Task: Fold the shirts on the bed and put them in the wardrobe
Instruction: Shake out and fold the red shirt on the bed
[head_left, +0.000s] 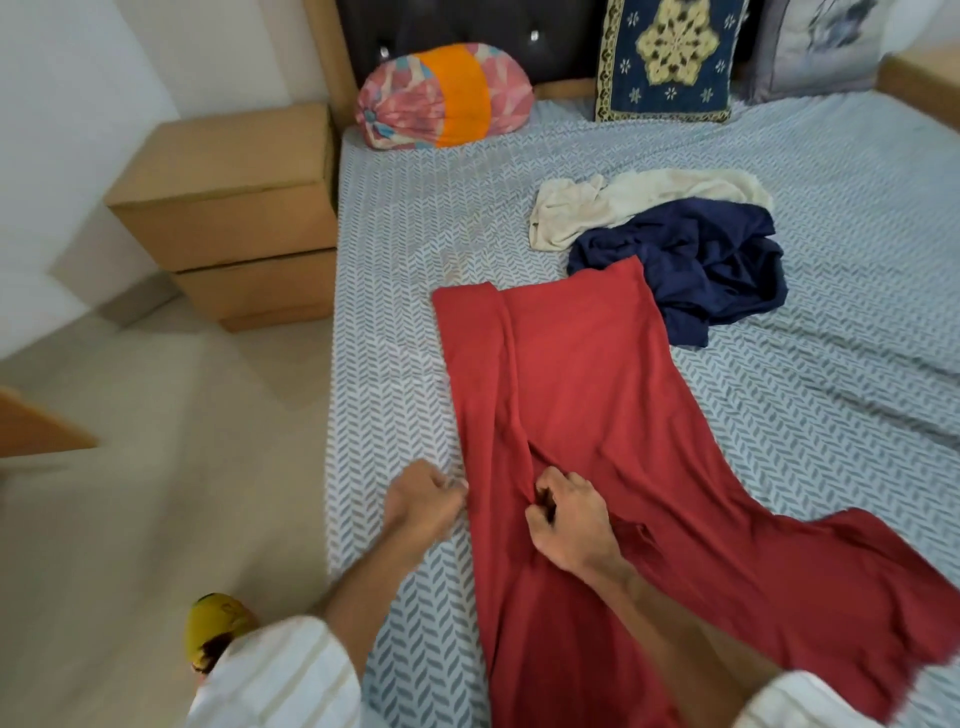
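Note:
A red shirt (582, 395) lies spread lengthwise on the bed (831, 405), its left side folded inward. My left hand (423, 501) pinches the shirt's left edge near the bed's side. My right hand (569, 519) grips a bunched fold in the middle of the red cloth. Beyond it a crumpled navy shirt (701, 265) lies partly under the red shirt's far corner. A cream shirt (634, 202) lies rumpled just behind the navy one. No wardrobe is in view.
A pink and orange bolster (441, 96), a blue patterned cushion (670, 57) and a grey pillow (826, 47) lean at the headboard. A wooden bedside cabinet (234, 208) stands left of the bed. Pale floor (182, 441) lies to the left; a yellow slipper (218, 629) shows below.

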